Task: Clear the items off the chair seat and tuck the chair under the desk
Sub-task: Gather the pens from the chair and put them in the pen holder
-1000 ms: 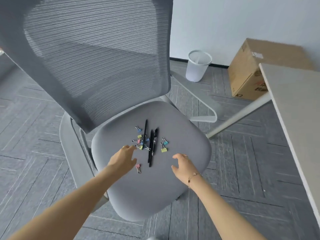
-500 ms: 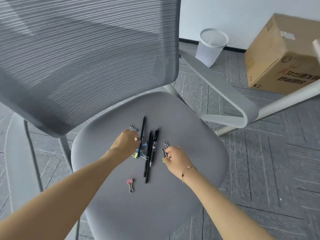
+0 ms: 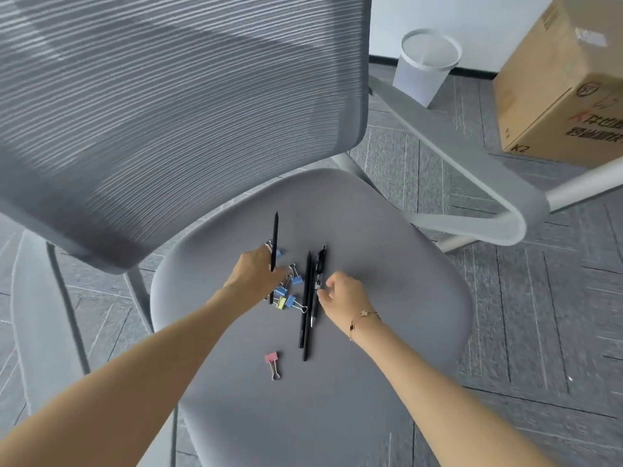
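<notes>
The grey chair seat (image 3: 387, 348) holds two long black pens (image 3: 305, 315) side by side, with a shorter black pen (image 3: 320, 261) just to their right. Blue and yellow binder clips (image 3: 286, 298) lie in a small heap, and a pink binder clip (image 3: 272, 359) lies alone nearer me. My left hand (image 3: 254, 274) is closed around another black pen (image 3: 275, 230) at the left of the heap. My right hand (image 3: 342, 293) is curled shut beside the pens, with a metal clip handle showing at its fingertips.
The mesh backrest (image 3: 168, 112) fills the upper left. A grey armrest (image 3: 472, 183) runs along the right of the seat, and a white desk leg (image 3: 590, 183) slants behind it. A white bin (image 3: 426, 65) and a cardboard box (image 3: 566, 89) stand on the floor.
Both hands reached in from the seat's front to the items. The clips right of the pens are gone from the seat and my right hand has closed. My left hand has closed on the leftmost pen.
</notes>
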A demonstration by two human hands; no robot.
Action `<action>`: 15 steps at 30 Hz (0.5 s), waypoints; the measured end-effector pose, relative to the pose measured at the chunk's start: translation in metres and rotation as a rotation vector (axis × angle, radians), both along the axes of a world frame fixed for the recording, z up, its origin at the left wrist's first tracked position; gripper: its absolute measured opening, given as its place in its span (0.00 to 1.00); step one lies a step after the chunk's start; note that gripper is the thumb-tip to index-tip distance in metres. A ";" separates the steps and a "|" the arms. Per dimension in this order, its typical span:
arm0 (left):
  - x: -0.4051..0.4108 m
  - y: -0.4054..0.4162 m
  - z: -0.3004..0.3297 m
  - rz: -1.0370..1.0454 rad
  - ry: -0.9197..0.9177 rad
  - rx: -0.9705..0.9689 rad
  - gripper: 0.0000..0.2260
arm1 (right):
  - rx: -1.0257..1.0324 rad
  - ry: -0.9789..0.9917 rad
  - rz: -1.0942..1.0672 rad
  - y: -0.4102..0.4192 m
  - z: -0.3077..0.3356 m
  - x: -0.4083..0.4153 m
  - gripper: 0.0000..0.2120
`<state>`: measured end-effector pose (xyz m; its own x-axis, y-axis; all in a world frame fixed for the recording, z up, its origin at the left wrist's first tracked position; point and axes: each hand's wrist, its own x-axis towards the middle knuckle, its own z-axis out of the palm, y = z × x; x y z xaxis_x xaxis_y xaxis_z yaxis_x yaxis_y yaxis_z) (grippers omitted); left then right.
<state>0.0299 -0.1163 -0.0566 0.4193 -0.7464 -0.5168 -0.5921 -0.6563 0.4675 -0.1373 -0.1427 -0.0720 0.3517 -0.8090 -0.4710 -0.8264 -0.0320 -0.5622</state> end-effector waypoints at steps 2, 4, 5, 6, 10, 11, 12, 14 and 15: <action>0.013 0.007 0.006 -0.020 -0.002 0.043 0.08 | 0.010 0.044 -0.042 0.000 -0.001 0.012 0.13; 0.023 0.014 0.006 -0.048 -0.015 0.084 0.09 | 0.012 0.076 -0.106 -0.002 -0.003 0.022 0.13; 0.025 0.017 0.006 -0.051 -0.009 0.106 0.09 | 0.020 0.088 -0.133 -0.003 -0.004 0.026 0.13; 0.026 0.019 0.007 -0.056 0.003 0.131 0.10 | 0.026 0.090 -0.156 -0.004 -0.005 0.030 0.12; 0.021 0.030 0.012 -0.183 0.048 0.240 0.10 | 0.064 0.041 -0.237 -0.006 -0.008 0.038 0.16; 0.017 0.034 0.013 -0.219 0.060 0.265 0.10 | 0.077 0.038 -0.251 -0.004 -0.008 0.037 0.18; 0.013 0.038 0.013 -0.246 0.081 0.285 0.09 | 0.098 0.045 -0.257 -0.003 -0.006 0.036 0.18; 0.004 0.044 0.009 -0.269 0.146 0.295 0.08 | 0.155 0.044 -0.259 0.001 -0.003 0.035 0.17; -0.001 0.046 0.007 -0.272 0.173 0.288 0.06 | 0.179 0.037 -0.249 0.002 -0.003 0.034 0.15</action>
